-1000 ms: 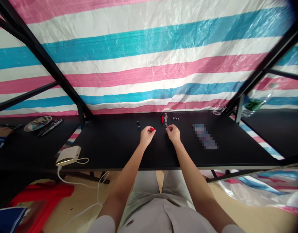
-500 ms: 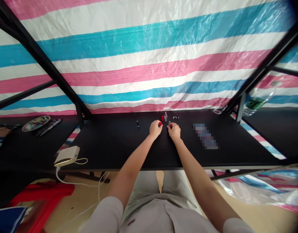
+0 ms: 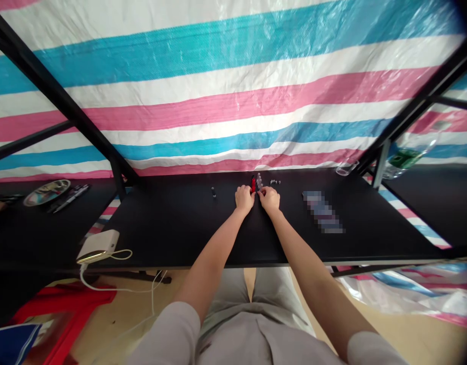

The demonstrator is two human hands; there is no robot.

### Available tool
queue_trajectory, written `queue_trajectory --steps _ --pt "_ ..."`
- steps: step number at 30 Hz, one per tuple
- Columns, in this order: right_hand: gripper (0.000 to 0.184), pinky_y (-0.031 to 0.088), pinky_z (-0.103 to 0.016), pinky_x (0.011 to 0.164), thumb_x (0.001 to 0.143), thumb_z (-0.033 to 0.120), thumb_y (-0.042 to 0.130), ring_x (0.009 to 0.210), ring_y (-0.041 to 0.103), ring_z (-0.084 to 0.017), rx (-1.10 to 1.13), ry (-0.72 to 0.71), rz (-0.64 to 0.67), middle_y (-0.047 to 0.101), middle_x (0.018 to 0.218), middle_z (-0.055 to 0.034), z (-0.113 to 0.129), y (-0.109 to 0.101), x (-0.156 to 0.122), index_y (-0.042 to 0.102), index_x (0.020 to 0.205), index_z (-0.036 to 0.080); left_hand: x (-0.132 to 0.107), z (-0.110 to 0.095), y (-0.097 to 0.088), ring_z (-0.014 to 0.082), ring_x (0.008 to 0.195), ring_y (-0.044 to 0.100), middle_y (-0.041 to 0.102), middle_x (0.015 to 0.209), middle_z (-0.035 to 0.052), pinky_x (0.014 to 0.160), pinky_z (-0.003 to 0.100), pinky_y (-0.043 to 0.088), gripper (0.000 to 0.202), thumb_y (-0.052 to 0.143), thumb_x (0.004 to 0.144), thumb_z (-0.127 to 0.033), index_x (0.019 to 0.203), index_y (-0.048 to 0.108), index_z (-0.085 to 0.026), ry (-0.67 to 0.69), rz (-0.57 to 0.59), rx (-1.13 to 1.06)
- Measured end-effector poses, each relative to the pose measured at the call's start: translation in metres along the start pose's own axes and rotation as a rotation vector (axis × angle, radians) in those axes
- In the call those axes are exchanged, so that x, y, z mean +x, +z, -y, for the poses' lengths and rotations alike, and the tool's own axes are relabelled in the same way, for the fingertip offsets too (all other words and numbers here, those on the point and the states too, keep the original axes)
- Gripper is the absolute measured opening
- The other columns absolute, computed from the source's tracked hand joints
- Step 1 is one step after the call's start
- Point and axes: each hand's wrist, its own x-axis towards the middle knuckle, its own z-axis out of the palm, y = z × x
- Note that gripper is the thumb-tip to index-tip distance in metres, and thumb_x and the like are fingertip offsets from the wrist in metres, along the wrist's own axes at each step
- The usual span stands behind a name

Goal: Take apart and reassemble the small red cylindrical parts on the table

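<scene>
Hands: left hand (image 3: 244, 198) and right hand (image 3: 270, 199) have drawn together and forward to the red row (image 3: 253, 185) since a second ago.
Dish: one dish (image 3: 47, 192), far left of the red row, pens (image 3: 72, 197) beside it.
White box: one white box (image 3: 99, 243), well left of the red row and nearer the wearer.
Black piece: one black piece (image 3: 213, 192), left of the red row, apart from both hands.
Left hand: fingers curled at the red row's near end; whether they grip a piece, cannot tell.
Red row: straight ahead between the hands, long axis running away from the wearer; left hand is nearer.
Clear row: clear row (image 3: 259, 181) just right of the red row, roughly parallel.
Right hand: fingertips bunched at the clear row's near end; grip unclear.
Silver bits: silver bits (image 3: 274, 182) lie right of the red row.
Count: two hands; two rows; at least three silver bits; red and clear pieces too crowded to number.
</scene>
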Motion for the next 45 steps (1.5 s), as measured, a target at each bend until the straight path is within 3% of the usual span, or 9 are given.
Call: queue_trajectory --steps 10,18,23,28,34,36,39,42,45 --pt "0.016 0.034 -0.031 0.074 0.08 0.027 0.05 0.089 0.054 -0.019 -0.056 0.037 0.034 0.062 0.091 -0.005 0.004 0.002 0.004 0.062 0.087 0.019 0.002 -0.007 -0.002 0.0214 0.096 0.046 0.055 0.097 0.0084 0.077 0.031 0.037 0.017 0.05 0.083 -0.031 0.089 0.056 -0.017 -0.069 0.044 0.124" --pt "0.019 0.033 -0.031 0.073 0.081 0.029 0.049 0.089 0.052 -0.02 -0.086 0.016 0.039 0.062 0.093 -0.0059 0.005 -0.001 0.002 0.062 0.091 0.019 -0.002 -0.011 -0.006 0.0239 0.098 0.047 0.055 0.1 0.0111 0.077 0.033 0.038 0.024 0.046 0.084 -0.034 0.096 0.055 -0.014 -0.036 0.048 0.23" --pt "0.023 0.032 -0.032 0.074 0.082 0.032 0.048 0.091 0.051 -0.022 -0.138 0.011 0.013 0.06 0.096 -0.0088 0.007 -0.004 -0.006 0.061 0.094 0.018 -0.015 -0.01 -0.021 0.0236 0.095 0.049 0.056 0.097 0.012 0.078 0.034 0.039 0.025 0.043 0.085 -0.031 0.096 0.056 -0.012 0.07 0.106 0.267" --pt "0.021 0.03 -0.037 0.078 0.081 0.032 0.05 0.094 0.049 -0.024 -0.196 0.037 0.009 0.059 0.097 -0.0103 0.006 -0.016 -0.02 0.06 0.092 0.017 -0.025 0.006 -0.059 0.0259 0.099 0.047 0.055 0.1 0.0127 0.084 0.038 0.037 0.025 0.042 0.085 -0.028 0.097 0.057 -0.012 0.203 0.092 0.316" --pt "0.016 0.033 -0.035 0.076 0.079 0.029 0.051 0.091 0.051 -0.022 -0.113 0.075 0.062 0.058 0.094 -0.0081 0.017 -0.032 -0.038 0.06 0.085 0.018 -0.019 0.044 -0.108 0.0268 0.107 0.046 0.047 0.122 0.0175 0.088 0.037 0.036 0.037 0.032 0.086 -0.016 0.121 0.045 -0.01 0.061 0.063 0.413" --pt "0.016 0.034 -0.034 0.074 0.079 0.029 0.049 0.089 0.052 -0.02 -0.035 0.045 0.044 0.059 0.092 -0.0062 0.025 -0.034 -0.045 0.06 0.086 0.019 -0.02 0.054 -0.112 0.0292 0.11 0.045 0.041 0.129 0.0186 0.088 0.039 0.038 0.042 0.032 0.088 -0.021 0.127 0.039 -0.01 0.025 0.085 0.431" --pt "0.016 0.035 -0.032 0.073 0.079 0.028 0.048 0.084 0.054 -0.018 0.075 -0.011 0.004 0.059 0.09 -0.004 0.037 -0.034 -0.054 0.06 0.086 0.02 -0.025 0.063 -0.11 0.026 0.102 0.052 0.045 0.125 0.0175 0.083 0.036 0.042 0.041 0.029 0.088 -0.018 0.127 0.04 -0.012 -0.014 0.149 0.392" --pt "0.017 0.037 -0.031 0.071 0.079 0.028 0.047 0.077 0.055 -0.016 0.163 -0.06 -0.017 0.06 0.09 -0.0034 0.046 -0.032 -0.059 0.06 0.087 0.02 -0.028 0.067 -0.106 0.0209 0.094 0.058 0.052 0.113 0.0152 0.08 0.031 0.044 0.04 0.029 0.082 -0.004 0.116 0.05 -0.012 -0.054 0.156 0.309" --pt "0.018 0.04 -0.029 0.07 0.078 0.028 0.046 0.071 0.055 -0.014 0.246 -0.102 -0.023 0.061 0.089 -0.0038 0.049 -0.029 -0.061 0.06 0.086 0.02 -0.027 0.071 -0.104 0.0201 0.093 0.059 0.057 0.105 0.0135 0.082 0.031 0.045 0.034 0.035 0.08 -0.002 0.102 0.057 -0.013 -0.101 0.104 0.184"
